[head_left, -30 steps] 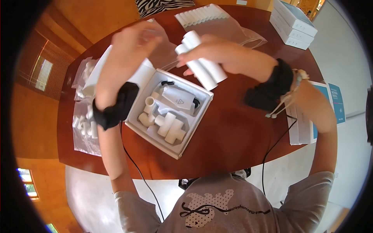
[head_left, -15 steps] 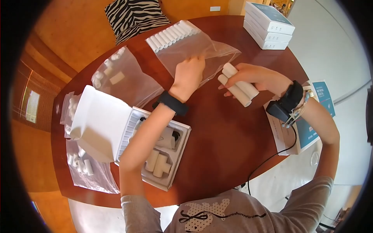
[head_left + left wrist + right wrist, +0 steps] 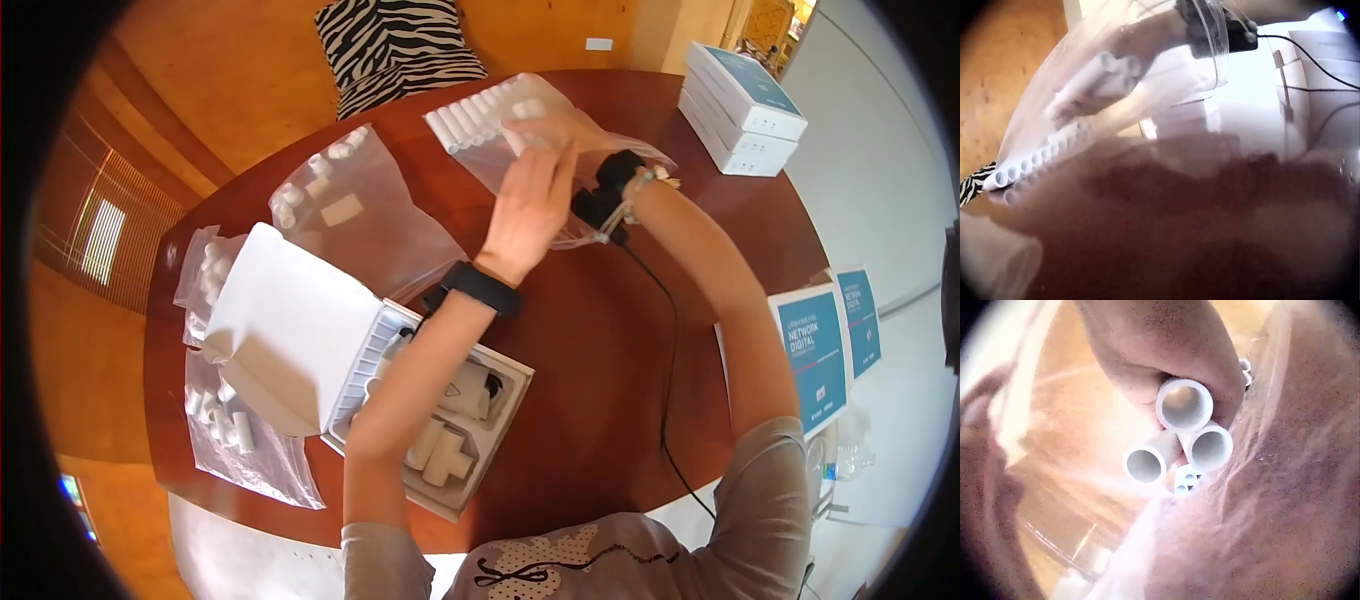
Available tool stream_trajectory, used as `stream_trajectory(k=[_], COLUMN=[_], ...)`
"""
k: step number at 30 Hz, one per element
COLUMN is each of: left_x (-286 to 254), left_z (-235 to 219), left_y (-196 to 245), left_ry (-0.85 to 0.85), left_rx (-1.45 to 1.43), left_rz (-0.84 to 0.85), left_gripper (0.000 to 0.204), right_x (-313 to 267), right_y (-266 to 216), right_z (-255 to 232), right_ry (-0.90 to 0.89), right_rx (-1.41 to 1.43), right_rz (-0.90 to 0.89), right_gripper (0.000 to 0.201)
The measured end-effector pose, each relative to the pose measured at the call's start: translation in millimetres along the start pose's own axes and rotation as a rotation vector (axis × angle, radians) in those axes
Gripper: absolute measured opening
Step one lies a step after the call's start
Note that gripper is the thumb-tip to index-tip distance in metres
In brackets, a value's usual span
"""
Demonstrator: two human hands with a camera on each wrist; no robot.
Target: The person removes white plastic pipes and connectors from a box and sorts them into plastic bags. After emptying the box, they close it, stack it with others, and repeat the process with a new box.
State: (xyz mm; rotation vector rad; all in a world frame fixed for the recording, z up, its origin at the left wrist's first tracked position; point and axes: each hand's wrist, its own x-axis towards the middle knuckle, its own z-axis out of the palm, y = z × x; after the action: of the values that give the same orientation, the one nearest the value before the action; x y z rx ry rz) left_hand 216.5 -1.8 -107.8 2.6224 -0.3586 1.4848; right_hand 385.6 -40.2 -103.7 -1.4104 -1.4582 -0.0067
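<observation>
My right hand [image 3: 565, 132] reaches inside a clear plastic bag [image 3: 480, 165] at the far side of the table. It grips three white tubes [image 3: 1185, 406], whose open ends face the right wrist camera. Farther in, a row of similar white tubes [image 3: 465, 122] lies in the bag. My left hand [image 3: 530, 205] is at the near side of the bag's mouth and pinches its raised edge, the fingertips partly hidden. In the left wrist view the film arches over the right hand's tubes [image 3: 1094, 75].
An open white box [image 3: 290, 325] with fittings sits under the left forearm. Bags of white fittings [image 3: 345, 190] lie at the left. Stacked boxes [image 3: 745, 110] stand at the far right, a blue-and-white box [image 3: 815, 350] nearer. A cable [image 3: 668, 390] trails from the right wrist.
My right hand has carried the tubes from over the table's right side forward and left into the bag. My left hand has come from over the box to the bag's mouth and lifted its edge.
</observation>
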Motion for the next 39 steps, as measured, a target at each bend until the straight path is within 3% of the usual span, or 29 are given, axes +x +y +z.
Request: stream_trajectory(k=[1,4,6,10,12,26,28,30,36,38,39], left_x=[1.1,1.5,-1.5,-0.1,-0.5,-5.8,-3.8,-3.1,-4.2,-6.0,-7.3], left_z=[-1.1,-1.9,0.7,-1.0,-2.1,6.0,5.9,5.1,6.3,7.1,7.3], left_y=[0.7,3.4,3.1,4.5,4.9,7.1,5.4,6.4,4.9,3.8,2.8], left_ry=[0.026,0.051,0.051,0.065,0.080,0.074,0.095,0.094,0.105,0.087,0.077], left_rx=[-0.008,-0.071,-0.053,-0.052,-0.061,-0.042,-0.051,-0.049,-0.067,-0.051,-0.042], left_rz=[0.016,-0.018,-0.004,0.015,0.020,0.004,0.013,0.018,0.037,0.011,-0.001], left_gripper=[0.047,0.045,0.046,0.049,0.050,0.050,0.051,0.051,0.052,0.051,0.051], right_x=[9.0,30.0,40.8,44.9,43.8,5.4,-5.5,-9.8,10.8,23.3,23.6], right_y=[-0.8,6.9,0.7,73.3,86.7,65.7,54.8,-3.3,0.9,26.5,38.1], right_z=[1.8,17.8,14.7,21.9,25.4,40.8,34.3,15.3,19.0,13.6,12.7], right_ry=[0.026,0.069,-0.147,-0.163,-0.170,-0.008,-0.067,-0.384,-0.518,-0.375,-0.365], right_rx=[-0.095,-0.325,-0.550,-0.699,-0.760,-1.099,-1.073,-1.032,-0.435,-0.766,-0.802], right_rz=[-0.057,0.278,0.388,0.131,0.087,-0.151,-0.173,0.006,0.203,-0.199,-0.213], right_gripper=[0.020,0.029,0.038,0.033,0.032,0.033,0.031,0.029,0.026,0.026,0.026])
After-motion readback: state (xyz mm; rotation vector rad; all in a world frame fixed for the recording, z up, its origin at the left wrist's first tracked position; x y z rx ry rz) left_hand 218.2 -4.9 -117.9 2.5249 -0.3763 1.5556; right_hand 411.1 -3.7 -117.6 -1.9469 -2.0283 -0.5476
